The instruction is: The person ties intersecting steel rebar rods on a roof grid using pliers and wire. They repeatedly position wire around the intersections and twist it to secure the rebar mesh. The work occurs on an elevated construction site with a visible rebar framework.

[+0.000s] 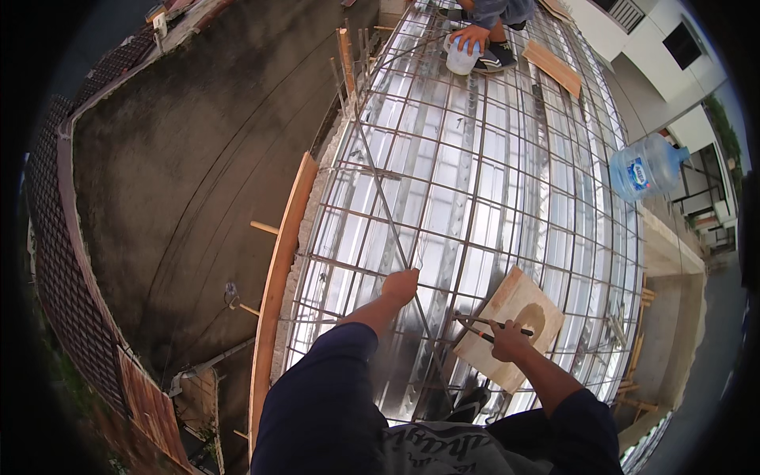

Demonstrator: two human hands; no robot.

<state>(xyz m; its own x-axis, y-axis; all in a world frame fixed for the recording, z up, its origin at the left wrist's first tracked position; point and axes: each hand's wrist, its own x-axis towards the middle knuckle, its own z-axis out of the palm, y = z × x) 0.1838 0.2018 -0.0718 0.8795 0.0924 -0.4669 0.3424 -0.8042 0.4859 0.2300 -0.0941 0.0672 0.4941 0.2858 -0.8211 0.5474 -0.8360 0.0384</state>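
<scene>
My left hand (401,286) is closed beside a long diagonal steel rod (385,202), with faint strands of thin wire (419,255) rising from its fingers. In my right hand (512,343) is a pair of pincers (475,323) with black and orange handles, its jaws pointing left toward the rod. Below the pincers lies a square plywood board (507,305) with a damp, darker patch. Under both hands a grid of rebar (467,229) spans shiny corrugated metal decking (451,170).
A co-worker's hand (472,36) rests on a whitish container (462,59) at the far end. A large blue water bottle (645,168) lies on the right edge. A wooden plank (552,68) sits on the mesh. Formwork board (283,285) lines the left edge, beside a drop.
</scene>
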